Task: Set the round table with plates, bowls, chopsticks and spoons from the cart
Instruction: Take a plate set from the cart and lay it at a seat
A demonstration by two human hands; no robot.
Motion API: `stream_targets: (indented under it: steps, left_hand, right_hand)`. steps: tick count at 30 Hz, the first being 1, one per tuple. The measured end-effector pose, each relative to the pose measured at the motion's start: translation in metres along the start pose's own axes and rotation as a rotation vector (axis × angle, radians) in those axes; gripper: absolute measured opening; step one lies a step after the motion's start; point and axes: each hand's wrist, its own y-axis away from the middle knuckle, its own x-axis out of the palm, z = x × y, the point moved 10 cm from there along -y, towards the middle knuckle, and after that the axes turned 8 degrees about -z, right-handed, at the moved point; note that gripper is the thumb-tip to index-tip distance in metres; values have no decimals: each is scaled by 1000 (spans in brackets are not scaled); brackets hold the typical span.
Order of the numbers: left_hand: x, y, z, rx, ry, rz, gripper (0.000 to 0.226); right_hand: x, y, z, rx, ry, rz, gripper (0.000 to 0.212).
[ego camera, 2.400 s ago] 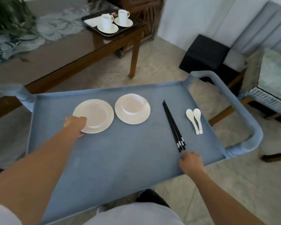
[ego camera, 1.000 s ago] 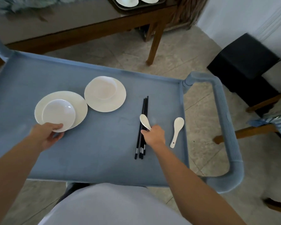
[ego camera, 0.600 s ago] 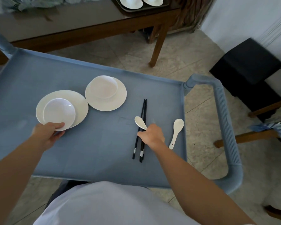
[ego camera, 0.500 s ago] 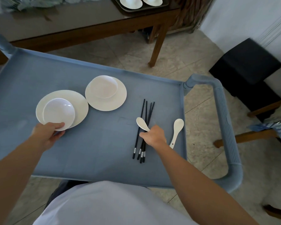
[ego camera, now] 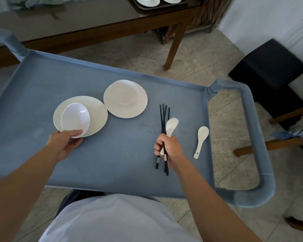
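Observation:
On the blue cart [ego camera: 112,163], my left hand [ego camera: 65,144] grips the near edge of a white plate [ego camera: 96,114] with a white bowl [ego camera: 75,119] on it, thumb on the bowl's rim; both are tilted. A second plate [ego camera: 140,105] carrying a bowl [ego camera: 124,91] lies flat behind it. My right hand [ego camera: 170,149] grips black chopsticks [ego camera: 163,112] together with a white spoon [ego camera: 171,125]. Another white spoon [ego camera: 201,140] lies on the cart to the right.
A dark wooden table [ego camera: 94,20] stands beyond the cart, with a tray of cups and saucers [ego camera: 156,2] at its far end. A black stool [ego camera: 269,63] and wooden chair legs [ego camera: 276,144] stand right of the cart handle [ego camera: 255,137].
My right hand has gathered the chopsticks and closed round them with the spoon. My left hand has tilted the plate and bowl up off the cart.

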Motion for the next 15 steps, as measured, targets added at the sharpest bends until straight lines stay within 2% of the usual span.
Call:
stream_targets:
  steps: [3,5,7,11,15]
  left_hand:
    - [4,3,-3,-37,1,45,48]
    - [6,5,-5,-68,11,64,52]
    - [5,5,-9,-89,1,73,54]
    - [-12,-3,-20,-105,-74,120,58]
    - [-48,-15,-40,-31,-213,225,42]
  right_hand:
    - [36,12,-2,-32,-117,93,19]
    - [62,19,-2,-62,-80,148,13]
    - [90,25,-6,-69,27,157,16]
    - [136,36,-15,-67,200,-11,34]
    - [194,54,-28,-144,259,-117,44]
